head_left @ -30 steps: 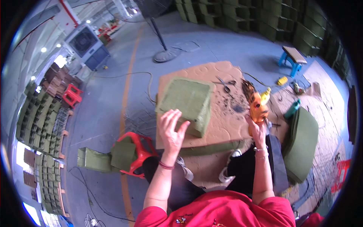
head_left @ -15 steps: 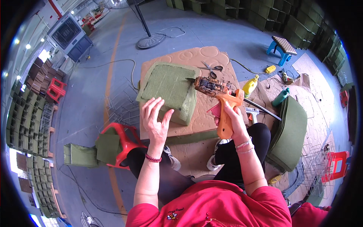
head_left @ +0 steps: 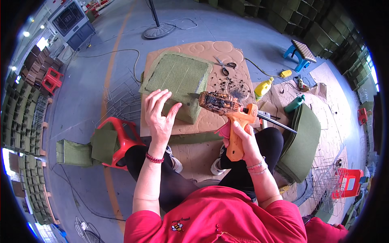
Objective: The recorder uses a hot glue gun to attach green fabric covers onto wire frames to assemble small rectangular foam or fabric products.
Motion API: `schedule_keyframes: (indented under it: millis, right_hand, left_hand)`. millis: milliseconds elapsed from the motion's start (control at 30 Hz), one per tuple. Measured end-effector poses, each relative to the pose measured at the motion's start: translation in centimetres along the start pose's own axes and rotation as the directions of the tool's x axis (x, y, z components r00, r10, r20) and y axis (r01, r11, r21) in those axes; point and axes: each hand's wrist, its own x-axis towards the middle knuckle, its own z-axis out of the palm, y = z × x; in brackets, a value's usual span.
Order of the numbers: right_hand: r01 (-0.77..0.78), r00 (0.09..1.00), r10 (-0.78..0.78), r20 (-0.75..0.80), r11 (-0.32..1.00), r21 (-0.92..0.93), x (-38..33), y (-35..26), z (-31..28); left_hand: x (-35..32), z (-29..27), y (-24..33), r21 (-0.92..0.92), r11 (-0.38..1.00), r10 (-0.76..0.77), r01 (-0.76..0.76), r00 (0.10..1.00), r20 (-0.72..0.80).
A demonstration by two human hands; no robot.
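- Two hands: right hand [head_left: 246, 141] wrapped round orange plastic glue gun [head_left: 242, 116]; left hand [head_left: 160, 119], fingers spread, empty, at green woven-textured box [head_left: 178, 75].
- Gun swung left this past second: I've now got nozzle [head_left: 194, 95] near box edge.
- Box on brown cardboard-topped desk [head_left: 221, 47].

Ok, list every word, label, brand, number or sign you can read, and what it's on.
No text is clear enough to quote.
Red shirt: small lettering beside the bee, too small and blurred.
Yellow bottle: any label is too blurred.
Orange glue gun: no readable text.
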Motion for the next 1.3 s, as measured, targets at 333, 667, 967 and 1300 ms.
schedule_keyframes:
  millis: [333, 667, 967, 1300]
  right_hand:
    - [0.009, 0.999, -0.01, 0.038, 1.0, 0.019, -1.6, 0.4, -0.3]
    - [0.06, 0.998, -0.06, 0.035, 0.998, 0.022, -0.1, 0.9, -0.2]
    - [0.169, 0.983, -0.165, -0.08, 0.984, 0.054, 4.8, 0.0, -0.2]
    - [0.243, 0.967, -0.238, -0.092, 0.968, 0.056, 7.4, -1.4, -0.7]
  left_hand:
    - [0.0, -0.1, -0.3, -0.03, 0.999, -0.013, 0.013, 1.0, 0.017]
    - [-0.1, -0.3, -0.5, -0.053, 0.999, -0.008, 0.01, 0.999, 0.034]
    - [0.1, -0.3, -0.5, -0.043, 0.999, -0.009, 0.011, 0.999, 0.031]
    - [0.3, -0.2, -0.1, -0.008, 1.0, -0.003, 0.003, 1.0, -0.001]
